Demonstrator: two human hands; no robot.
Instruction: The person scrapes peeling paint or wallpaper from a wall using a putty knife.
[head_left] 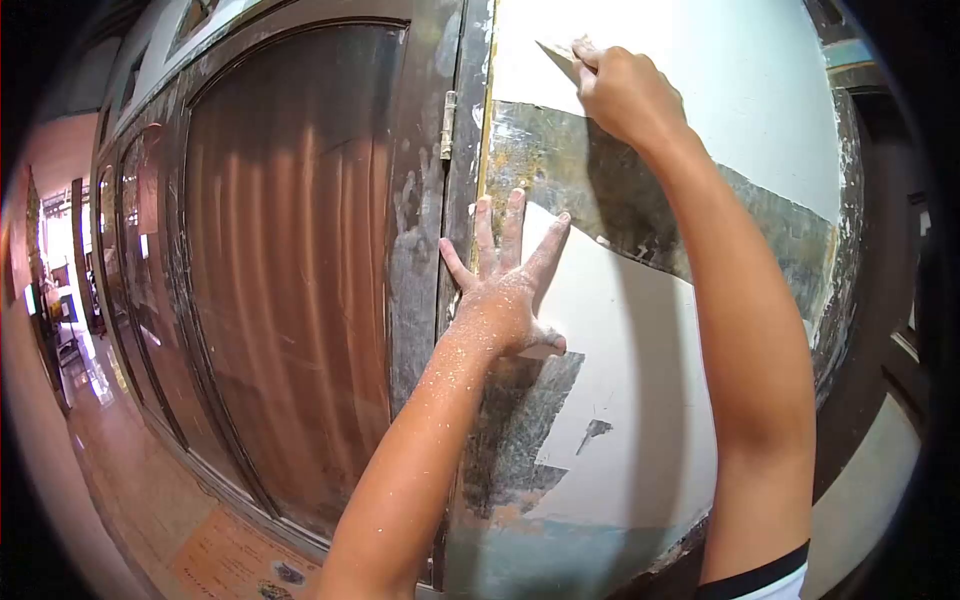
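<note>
My right hand [632, 98] is raised high and closed around a scraper [558, 58]. Its pale, thin blade points up and left against the white coating [690, 40] on the wall; its handle is hidden in my fist. Lower down, my left hand [500, 305] lies with its fingers spread over the wall's edge beside the dark door frame. White dust covers that hand and forearm. Between the upper and lower white areas runs a bare, grey-brown band [625, 195] with ragged edges. Another bare patch [515, 430] shows below my left hand.
To the left stands a dark wooden door [415, 260] with a glass panel [290, 260] and a metal hinge [448, 125]. A glossy floor [130, 450] stretches away at far left, with a brown sheet [235, 555] at the bottom. Dark woodwork [885, 250] borders the wall on the right.
</note>
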